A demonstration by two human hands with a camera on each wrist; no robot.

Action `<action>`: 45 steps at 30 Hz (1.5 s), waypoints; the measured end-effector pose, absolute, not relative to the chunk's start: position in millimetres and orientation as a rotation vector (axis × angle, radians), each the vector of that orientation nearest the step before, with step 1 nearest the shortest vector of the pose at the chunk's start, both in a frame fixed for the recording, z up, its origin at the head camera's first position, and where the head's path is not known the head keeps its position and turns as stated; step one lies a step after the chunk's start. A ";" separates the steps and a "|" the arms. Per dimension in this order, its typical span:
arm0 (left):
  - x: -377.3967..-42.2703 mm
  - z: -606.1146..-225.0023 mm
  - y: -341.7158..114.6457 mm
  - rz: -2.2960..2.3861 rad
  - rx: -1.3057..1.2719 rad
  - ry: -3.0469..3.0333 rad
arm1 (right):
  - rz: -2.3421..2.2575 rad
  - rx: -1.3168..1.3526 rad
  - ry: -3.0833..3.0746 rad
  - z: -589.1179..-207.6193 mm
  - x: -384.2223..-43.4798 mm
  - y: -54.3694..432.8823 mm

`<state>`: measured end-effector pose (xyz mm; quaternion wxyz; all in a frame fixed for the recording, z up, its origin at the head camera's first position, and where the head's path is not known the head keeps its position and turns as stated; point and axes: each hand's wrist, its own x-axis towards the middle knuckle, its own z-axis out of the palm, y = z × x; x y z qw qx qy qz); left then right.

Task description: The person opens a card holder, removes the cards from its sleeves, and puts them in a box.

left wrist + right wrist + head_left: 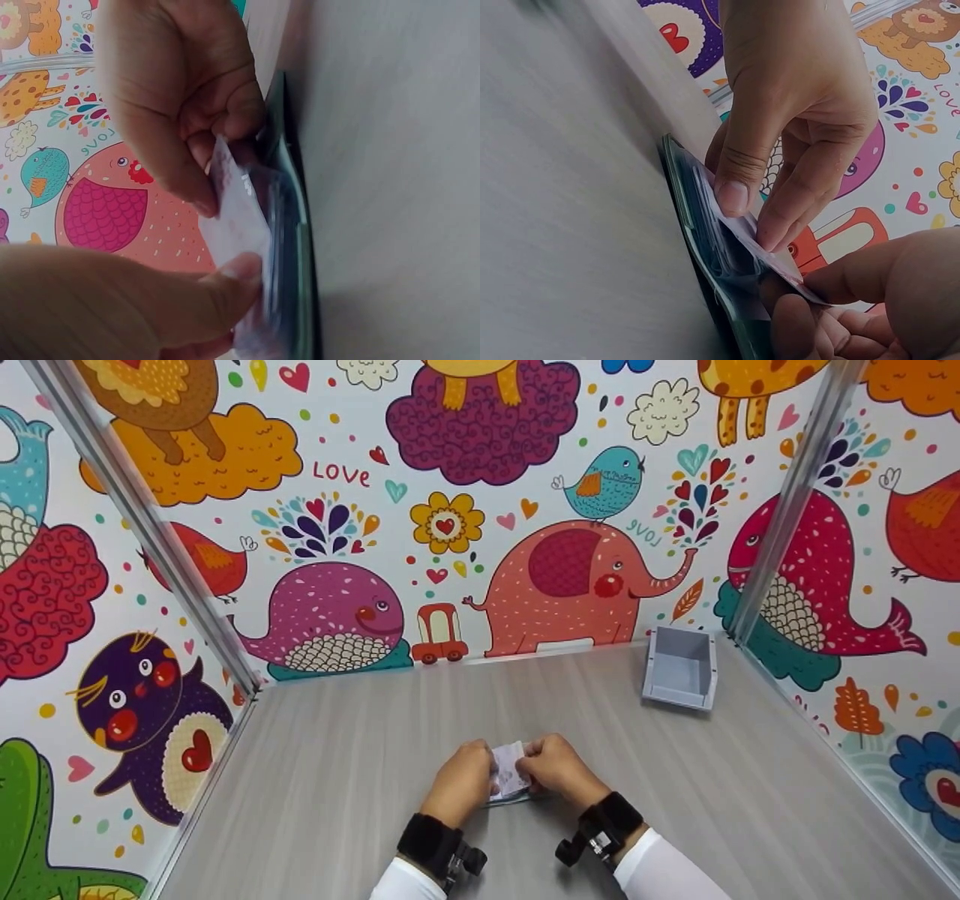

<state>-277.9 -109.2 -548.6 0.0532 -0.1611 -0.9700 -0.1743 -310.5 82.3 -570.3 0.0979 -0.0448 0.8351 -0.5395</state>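
Observation:
A dark green card holder with clear plastic sleeves is spread open low over the table. Over the sleeves lies a pale pinkish slip with faint printing, standing partly away from them in both wrist views. My left hand pinches the slip along its left side, thumb on its face. At the slip's other end, my right hand grips the corner between thumb and fingers. Much of the holder is hidden behind the hands and slip in the head view.
A grey plastic bin stands at the back right of the wood-grain table, close to the wall. Cartoon-printed walls with metal corner posts enclose the table at the back and both sides.

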 end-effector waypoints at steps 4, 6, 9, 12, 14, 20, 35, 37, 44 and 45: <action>-276.7 -547.3 -108.9 -0.536 -0.471 -2.968 | -1.601 -0.122 2.484 -569.1 -311.5 82.6; -276.4 -546.5 -108.6 -0.538 -0.467 -2.969 | -1.597 -0.118 2.504 -567.8 -312.1 83.5; -276.7 -546.8 -108.3 -0.536 -0.463 -2.974 | -1.568 -0.115 2.548 -563.6 -313.0 86.2; -277.4 -547.3 -108.1 -0.540 -0.459 -2.980 | -1.519 -0.112 2.595 -558.2 -314.8 90.7; -278.0 -547.8 -107.8 -0.561 -0.449 -2.987 | -1.488 -0.105 2.615 -554.5 -316.6 94.7; -279.2 -549.3 -108.0 -0.595 -0.431 -2.989 | -1.467 -0.071 2.651 -545.3 -322.9 108.4; -274.9 -547.4 -109.5 -0.624 -0.446 -2.955 | -1.493 0.009 2.688 -529.2 -351.8 148.5; -275.3 -547.6 -109.3 -0.626 -0.435 -2.964 | -1.488 0.029 2.690 -524.5 -357.3 157.6; -276.2 -547.1 -108.1 -0.613 -0.420 -2.978 | -1.541 0.082 2.706 -504.8 -379.1 199.2; -276.1 -547.2 -107.8 -0.615 -0.417 -2.979 | -1.543 0.099 2.706 -501.9 -382.0 205.7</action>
